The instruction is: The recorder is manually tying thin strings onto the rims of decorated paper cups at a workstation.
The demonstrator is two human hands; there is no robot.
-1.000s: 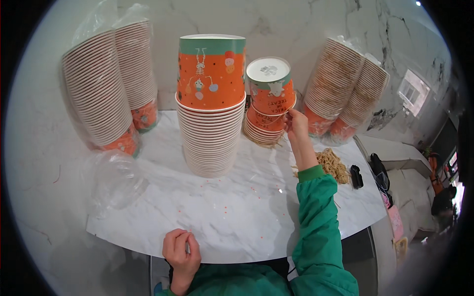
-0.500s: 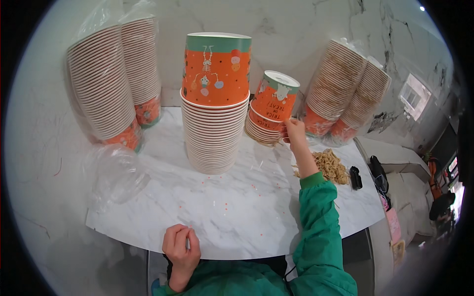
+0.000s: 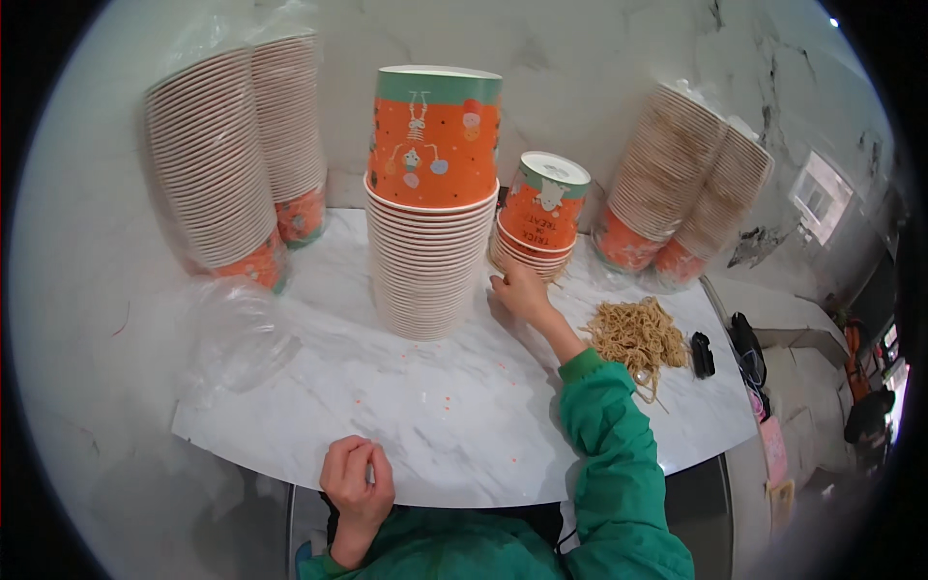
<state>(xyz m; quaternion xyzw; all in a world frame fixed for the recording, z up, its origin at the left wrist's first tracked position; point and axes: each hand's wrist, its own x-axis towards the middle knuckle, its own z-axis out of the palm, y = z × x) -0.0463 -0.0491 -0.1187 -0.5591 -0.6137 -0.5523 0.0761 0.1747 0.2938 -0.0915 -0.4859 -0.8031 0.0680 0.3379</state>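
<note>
My right hand (image 3: 525,292) is at the front of a short stack of paper tubs, its fingers bent and pinched against the lower rims. What the fingertips hold, if anything, is hidden. The top tub (image 3: 544,205) of this stack is upside down, orange with a green band and a ghostly figure. Tan strands show around its lower rims. Close on the left rises a tall stack of larger upside-down tubs (image 3: 431,145), orange and green with a skeleton print. My left hand (image 3: 357,486) rests curled closed at the table's near edge, no object showing in it.
A pile of tan string (image 3: 638,333) lies right of my right hand, beside a small black object (image 3: 702,356). Bagged tub stacks stand at the back left (image 3: 211,159) and back right (image 3: 667,159). Crumpled clear plastic (image 3: 237,333) lies at left on the white marbled table (image 3: 319,387).
My right hand has moved left and down, from the short stack's right side to its front. The stack's upper tub sits lower over the rims. My left hand stays put.
</note>
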